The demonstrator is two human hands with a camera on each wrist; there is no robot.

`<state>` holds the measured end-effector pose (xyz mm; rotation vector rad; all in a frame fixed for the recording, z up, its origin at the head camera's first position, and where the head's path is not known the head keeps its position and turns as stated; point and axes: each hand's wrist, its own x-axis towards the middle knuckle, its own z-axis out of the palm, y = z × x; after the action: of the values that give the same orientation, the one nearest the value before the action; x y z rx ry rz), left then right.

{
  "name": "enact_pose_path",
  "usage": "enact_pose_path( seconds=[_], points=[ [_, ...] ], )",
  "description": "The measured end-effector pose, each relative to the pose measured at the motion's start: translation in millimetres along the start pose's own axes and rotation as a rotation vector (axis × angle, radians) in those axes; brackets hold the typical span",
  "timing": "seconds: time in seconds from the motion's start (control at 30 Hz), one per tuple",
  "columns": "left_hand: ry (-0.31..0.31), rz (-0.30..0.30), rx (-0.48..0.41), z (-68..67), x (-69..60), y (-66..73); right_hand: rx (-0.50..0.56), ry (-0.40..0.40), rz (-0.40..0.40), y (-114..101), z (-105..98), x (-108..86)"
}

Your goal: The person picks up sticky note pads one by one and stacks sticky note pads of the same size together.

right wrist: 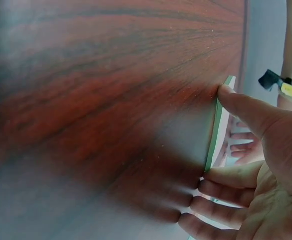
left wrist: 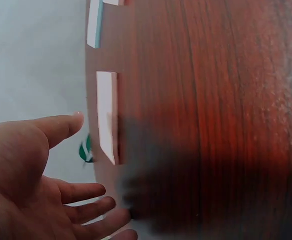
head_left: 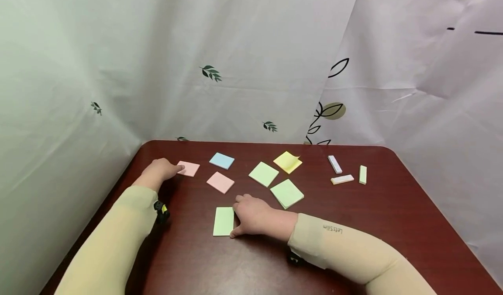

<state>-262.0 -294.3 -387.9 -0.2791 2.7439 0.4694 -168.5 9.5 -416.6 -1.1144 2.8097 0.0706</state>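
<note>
At the far left of the table, my left hand [head_left: 159, 171] is beside a pink sticky pad [head_left: 189, 168]. The left wrist view shows this hand [left wrist: 36, 175] with its fingers spread and a gap between the thumb and the pink pad [left wrist: 106, 115]. Near the middle, my right hand [head_left: 253, 216] holds a light green pad [head_left: 223, 221] by its right side. In the right wrist view, the thumb and index finger of that hand [right wrist: 270, 170] touch opposite ends of the green pad [right wrist: 219, 132], which lies low at the tabletop.
Farther back lie a blue pad [head_left: 222, 161], another pink pad [head_left: 220, 182], two more green pads [head_left: 263, 174] and a yellow pad [head_left: 287, 162] with a lifted sheet. Several narrow strip pads [head_left: 342, 179] lie at the right. A patterned curtain [head_left: 243, 67] hangs behind the table [head_left: 353, 225].
</note>
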Motion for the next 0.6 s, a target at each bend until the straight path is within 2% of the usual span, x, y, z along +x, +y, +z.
enact_pose_path(
  seconds=[0.23, 0.37, 0.6],
  points=[
    [0.009, -0.058, -0.028, 4.9, 6.0, 3.7, -0.010, -0.002, -0.001, -1, -1, 1.0],
    [0.034, -0.071, -0.043, 6.3, 7.3, 7.8, -0.015, 0.007, -0.004, 0, -1, 1.8],
    [0.074, -0.083, -0.011, 10.8, 8.3, 13.1, -0.008, -0.002, -0.006, 0, -1, 1.9]
  ],
)
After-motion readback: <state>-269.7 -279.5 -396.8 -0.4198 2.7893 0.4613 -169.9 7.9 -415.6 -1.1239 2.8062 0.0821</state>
